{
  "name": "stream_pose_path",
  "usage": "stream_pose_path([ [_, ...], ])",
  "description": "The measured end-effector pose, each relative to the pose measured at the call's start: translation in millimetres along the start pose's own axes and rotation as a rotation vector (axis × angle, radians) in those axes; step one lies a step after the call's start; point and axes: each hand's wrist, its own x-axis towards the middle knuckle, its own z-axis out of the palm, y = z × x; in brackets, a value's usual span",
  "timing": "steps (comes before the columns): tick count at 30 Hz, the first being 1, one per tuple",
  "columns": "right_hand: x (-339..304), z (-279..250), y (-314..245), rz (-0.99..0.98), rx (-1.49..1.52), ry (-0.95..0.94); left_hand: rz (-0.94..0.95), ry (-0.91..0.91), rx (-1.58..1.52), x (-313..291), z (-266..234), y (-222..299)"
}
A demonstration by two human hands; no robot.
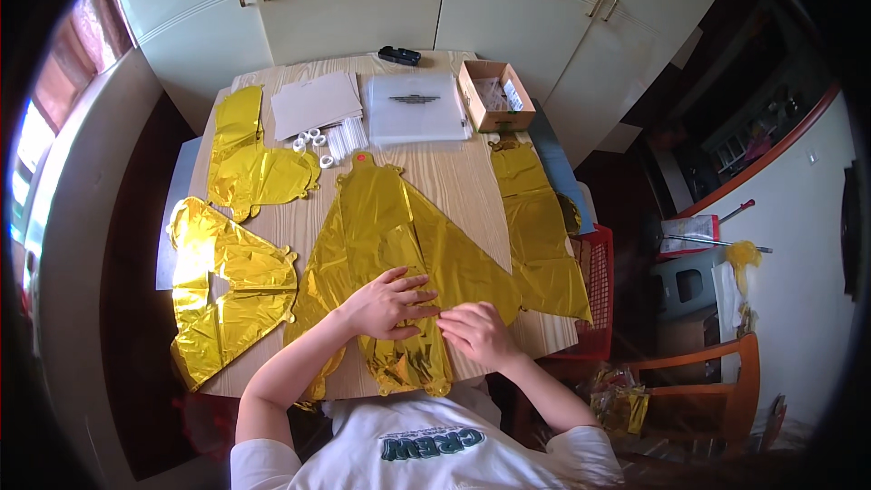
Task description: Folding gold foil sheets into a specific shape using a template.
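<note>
A large flat gold foil balloon [376,218] lies across the middle of the table, its near part folded and creased close to my body. My left hand [390,304] rests palm down on this foil with its fingers spread. Just to its right, my right hand [478,336] has its fingers drawn together at the folded edge of the same balloon, pinching it. The fingertips of both hands are almost touching. Further flat gold foil balloons lie around: one at the far left [249,163], one at the near left [236,313] and one along the right side [540,231].
Toward the back of the wooden table [463,200] are grey cards [316,104], clear plastic bags [417,109], white ribbon rolls [313,139], white straws [348,137], a cardboard box [496,100] and a black object [399,55]. A red basket [596,286] and wooden chair [744,390] stand right.
</note>
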Motion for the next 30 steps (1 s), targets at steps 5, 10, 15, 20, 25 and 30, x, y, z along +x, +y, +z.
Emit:
stream_pose_path([
  [5, 5, 13, 12, 0.07, -0.02, -0.007, 0.001, -0.003, -0.019, 0, 3, -2],
  [10, 2, 9, 5, 0.209, -0.03, -0.09, -0.007, -0.007, -0.032, -2, 2, -2],
  [15, 1, -4, -3, 0.236, -0.086, -0.234, -0.01, -0.009, -0.032, -2, 2, -3],
  [20, -4, -12, -8, 0.227, -0.136, -0.379, -0.005, 0.002, -0.034, -1, 3, -3],
  [25, -7, -17, -12, 0.197, -0.217, -0.496, -0.005, 0.014, -0.025, -1, 4, -3],
  [30, -10, -16, -15, 0.198, -0.254, -0.525, 0.001, 0.012, -0.012, -1, 5, -4],
])
